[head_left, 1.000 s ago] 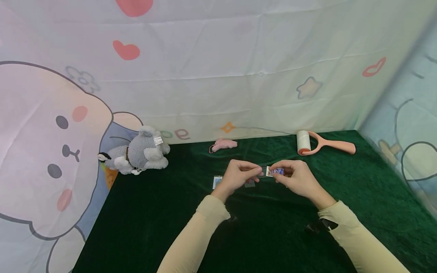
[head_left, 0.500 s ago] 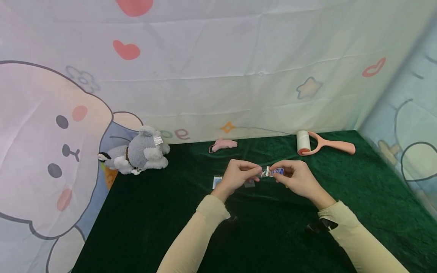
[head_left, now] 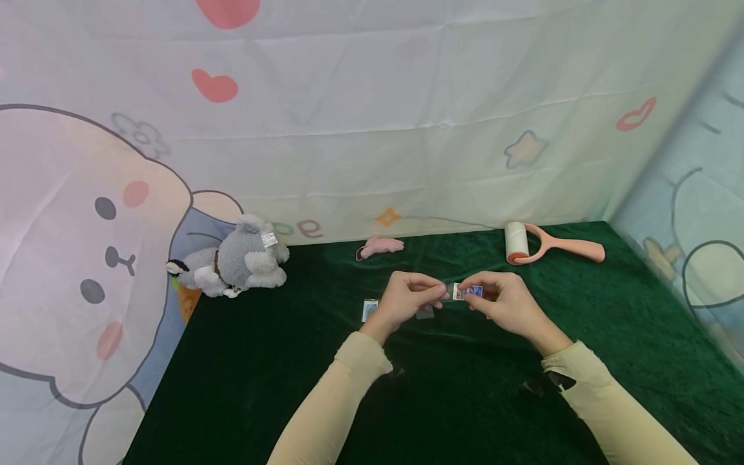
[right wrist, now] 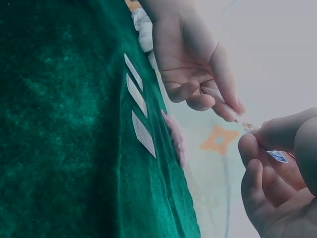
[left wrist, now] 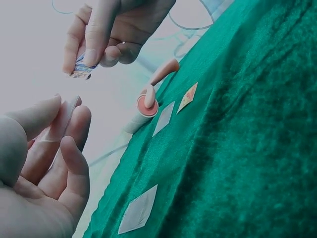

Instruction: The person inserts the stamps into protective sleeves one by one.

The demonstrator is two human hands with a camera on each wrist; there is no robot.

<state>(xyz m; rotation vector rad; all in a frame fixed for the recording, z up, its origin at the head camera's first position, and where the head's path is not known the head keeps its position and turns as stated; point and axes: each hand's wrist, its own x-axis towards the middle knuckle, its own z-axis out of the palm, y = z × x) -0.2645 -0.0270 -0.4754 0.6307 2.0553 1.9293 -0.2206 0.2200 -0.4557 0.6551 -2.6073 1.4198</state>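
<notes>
My left hand point(head_left: 409, 300) pinches a small clear plastic sleeve point(left wrist: 60, 119) between thumb and fingers. Facing it, my right hand point(head_left: 506, 300) grips a tiny card point(head_left: 469, 292) with a blue picture and a pale edge. The card's edge points at the sleeve; in the left wrist view a gap shows between them. Beyond the left wrist, a small sleeved card point(head_left: 369, 310) lies on the cloth. Below the hands lies another clear sleeve point(head_left: 425, 312), partly covered by the left fingers. A small orange-toned card point(left wrist: 187, 98) also lies on the cloth.
Dark green cloth point(head_left: 261, 374) covers the table. At its back edge are a grey plush toy point(head_left: 247, 258), a small pink animal figure point(head_left: 380, 246) and a lint roller point(head_left: 517, 244) with a peach handle. A printed curtain point(head_left: 372, 142) hangs behind.
Both hands stay nearly in place. Half a second ago the sleeve's edge glinted wider beside the card; now it looks narrower and fainter.
</notes>
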